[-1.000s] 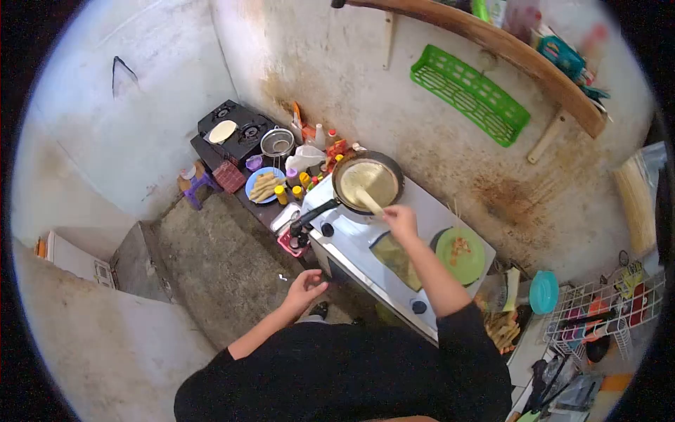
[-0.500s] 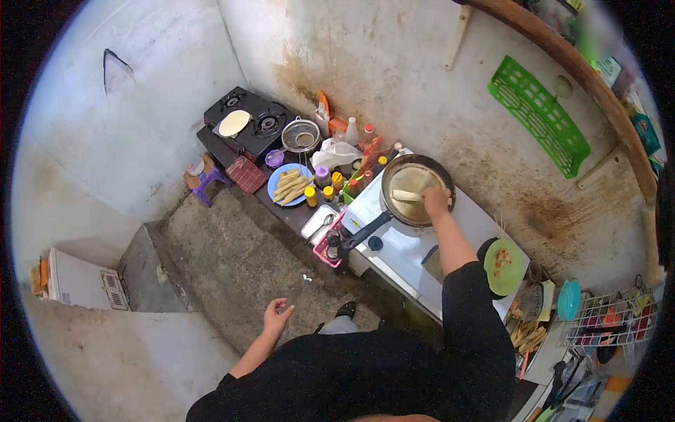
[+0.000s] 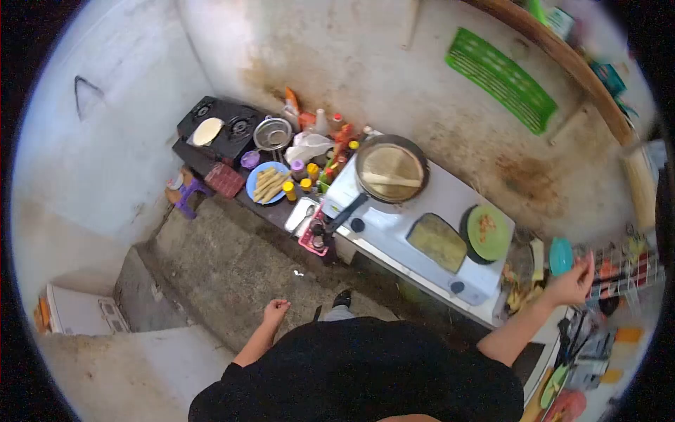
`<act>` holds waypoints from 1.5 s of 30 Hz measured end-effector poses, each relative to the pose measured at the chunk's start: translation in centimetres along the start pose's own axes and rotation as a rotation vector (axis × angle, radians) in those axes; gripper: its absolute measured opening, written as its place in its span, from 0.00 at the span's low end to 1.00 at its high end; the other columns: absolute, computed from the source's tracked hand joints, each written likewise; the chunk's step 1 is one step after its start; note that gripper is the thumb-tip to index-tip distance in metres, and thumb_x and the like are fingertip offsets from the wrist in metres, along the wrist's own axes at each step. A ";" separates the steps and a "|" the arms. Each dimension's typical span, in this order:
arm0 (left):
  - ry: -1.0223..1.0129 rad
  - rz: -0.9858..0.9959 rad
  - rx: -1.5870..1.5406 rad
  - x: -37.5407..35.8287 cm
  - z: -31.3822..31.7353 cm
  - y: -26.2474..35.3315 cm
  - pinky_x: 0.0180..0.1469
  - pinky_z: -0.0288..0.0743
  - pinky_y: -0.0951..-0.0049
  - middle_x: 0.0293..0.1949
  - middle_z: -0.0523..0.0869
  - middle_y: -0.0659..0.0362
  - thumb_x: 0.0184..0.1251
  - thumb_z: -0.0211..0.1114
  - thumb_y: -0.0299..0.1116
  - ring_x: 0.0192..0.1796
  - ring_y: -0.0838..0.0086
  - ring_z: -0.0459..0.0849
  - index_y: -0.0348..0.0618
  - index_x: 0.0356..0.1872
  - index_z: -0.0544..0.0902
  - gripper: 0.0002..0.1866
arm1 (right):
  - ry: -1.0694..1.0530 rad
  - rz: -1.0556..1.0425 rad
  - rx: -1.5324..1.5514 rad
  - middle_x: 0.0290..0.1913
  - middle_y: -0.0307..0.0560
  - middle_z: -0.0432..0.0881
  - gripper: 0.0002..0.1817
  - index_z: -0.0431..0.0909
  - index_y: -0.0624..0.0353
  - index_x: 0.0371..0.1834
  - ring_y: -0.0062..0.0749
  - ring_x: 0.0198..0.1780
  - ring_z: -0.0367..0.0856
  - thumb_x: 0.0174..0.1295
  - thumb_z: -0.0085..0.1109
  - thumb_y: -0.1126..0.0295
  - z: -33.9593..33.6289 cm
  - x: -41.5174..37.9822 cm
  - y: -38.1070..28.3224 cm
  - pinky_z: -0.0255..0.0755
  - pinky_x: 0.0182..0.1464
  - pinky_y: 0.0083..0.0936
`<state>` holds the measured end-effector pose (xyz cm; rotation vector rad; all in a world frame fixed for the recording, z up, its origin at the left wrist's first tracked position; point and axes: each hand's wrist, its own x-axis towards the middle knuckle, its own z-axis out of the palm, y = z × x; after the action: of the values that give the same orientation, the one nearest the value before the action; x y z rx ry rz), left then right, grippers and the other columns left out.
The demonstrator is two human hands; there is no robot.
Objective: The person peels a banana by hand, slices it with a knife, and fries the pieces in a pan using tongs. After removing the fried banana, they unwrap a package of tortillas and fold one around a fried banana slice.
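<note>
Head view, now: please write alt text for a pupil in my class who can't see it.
A pale roll lies in a dark pan on a white stove, along with a green plate. The person's right hand is stretched out near a white wire rack, and the left hand is over the concrete floor.

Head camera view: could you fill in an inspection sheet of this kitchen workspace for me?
Surface: white stove, against a stained wall.
Job's things: frying pan on the stove, a pale strip lying in it; green plate with small pieces on it.
Clutter: yellow-lidded jars and a blue plate of pale rolls left of the stove; small white scrap on the floor.
Hands: left hand low, loosely curled, nothing seen in it; right hand raised near the turquoise bowl, contents unclear.
Cables: nothing seen.
Surroundings: green rack on the wall.
</note>
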<state>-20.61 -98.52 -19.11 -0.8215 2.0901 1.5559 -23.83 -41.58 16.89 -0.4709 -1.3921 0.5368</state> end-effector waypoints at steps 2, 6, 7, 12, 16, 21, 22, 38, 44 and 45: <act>-0.127 0.024 0.164 -0.9 1.6 2.3 0.36 0.70 0.77 0.29 0.79 0.61 0.52 0.65 0.34 0.33 0.77 0.76 0.39 0.38 0.77 0.14 | 0.043 0.035 -0.161 0.30 0.43 0.81 0.10 0.79 0.63 0.42 0.20 0.29 0.74 0.60 0.52 0.72 -5.9 2.6 2.3 0.68 0.33 0.16; -0.378 0.162 0.473 -1.3 8.6 3.6 0.40 0.71 0.72 0.33 0.81 0.56 0.55 0.62 0.39 0.36 0.73 0.78 0.36 0.37 0.78 0.16 | 0.082 0.072 -0.337 0.26 0.38 0.77 0.12 0.79 0.62 0.43 0.17 0.25 0.68 0.62 0.51 0.68 -15.9 4.9 6.0 0.65 0.29 0.16; -0.437 0.219 0.529 -1.3 10.7 3.4 0.40 0.72 0.71 0.34 0.82 0.54 0.55 0.61 0.40 0.37 0.72 0.79 0.35 0.37 0.78 0.17 | 0.070 0.063 -0.340 0.25 0.37 0.76 0.12 0.78 0.62 0.43 0.17 0.25 0.68 0.62 0.51 0.67 -19.0 5.1 7.6 0.65 0.29 0.16; -0.689 0.461 0.674 -11.1 22.4 8.6 0.41 0.72 0.70 0.35 0.82 0.53 0.56 0.61 0.42 0.39 0.70 0.80 0.37 0.37 0.78 0.17 | -0.020 0.176 -0.507 0.23 0.36 0.69 0.11 0.77 0.64 0.40 0.19 0.25 0.65 0.64 0.46 0.70 -33.7 4.6 10.2 0.62 0.29 0.16; -0.886 0.606 0.793 -15.0 30.9 6.7 0.42 0.72 0.69 0.34 0.82 0.54 0.56 0.61 0.42 0.39 0.69 0.80 0.40 0.37 0.79 0.15 | -0.065 0.322 -0.526 0.23 0.37 0.68 0.10 0.75 0.64 0.40 0.19 0.25 0.64 0.63 0.44 0.73 -45.7 1.6 14.4 0.62 0.30 0.16; -1.044 0.653 0.771 -18.2 38.1 4.7 0.42 0.72 0.69 0.34 0.82 0.54 0.56 0.60 0.41 0.38 0.69 0.80 0.40 0.38 0.79 0.15 | -0.075 0.466 -0.386 0.29 0.42 0.75 0.11 0.74 0.63 0.40 0.24 0.32 0.73 0.57 0.44 0.81 -52.3 -3.9 19.1 0.67 0.34 0.18; -1.024 0.655 0.809 -20.3 38.3 5.8 0.42 0.72 0.70 0.34 0.82 0.54 0.57 0.60 0.41 0.38 0.69 0.80 0.40 0.38 0.79 0.15 | -0.183 0.480 -0.453 0.30 0.43 0.76 0.12 0.75 0.61 0.38 0.26 0.35 0.74 0.54 0.44 0.83 -51.5 -3.6 17.8 0.67 0.36 0.19; -1.145 0.593 1.048 -17.0 44.8 9.4 0.45 0.71 0.69 0.38 0.82 0.54 0.57 0.57 0.42 0.41 0.67 0.80 0.39 0.41 0.77 0.18 | -0.873 0.604 -0.590 0.33 0.52 0.79 0.09 0.80 0.56 0.35 0.45 0.37 0.78 0.55 0.51 0.70 -36.5 -6.2 28.9 0.71 0.40 0.33; -1.299 0.594 0.751 -9.0 49.9 7.7 0.46 0.70 0.71 0.39 0.81 0.56 0.60 0.57 0.42 0.42 0.71 0.78 0.38 0.43 0.77 0.18 | -0.966 0.462 -0.964 0.32 0.59 0.78 0.11 0.78 0.59 0.30 0.52 0.37 0.76 0.53 0.50 0.64 -27.9 -1.8 38.7 0.68 0.41 0.44; -1.332 0.603 0.709 -9.1 50.5 8.1 0.47 0.70 0.72 0.39 0.81 0.57 0.61 0.57 0.42 0.42 0.73 0.78 0.38 0.43 0.77 0.18 | -0.987 0.464 -1.027 0.33 0.59 0.78 0.12 0.77 0.59 0.30 0.52 0.39 0.76 0.54 0.51 0.62 -27.6 -2.7 42.4 0.68 0.42 0.44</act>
<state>-20.47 -46.71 -22.51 0.9449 1.5524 0.8990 0.08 -9.51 -14.29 -1.5197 -2.5176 0.3846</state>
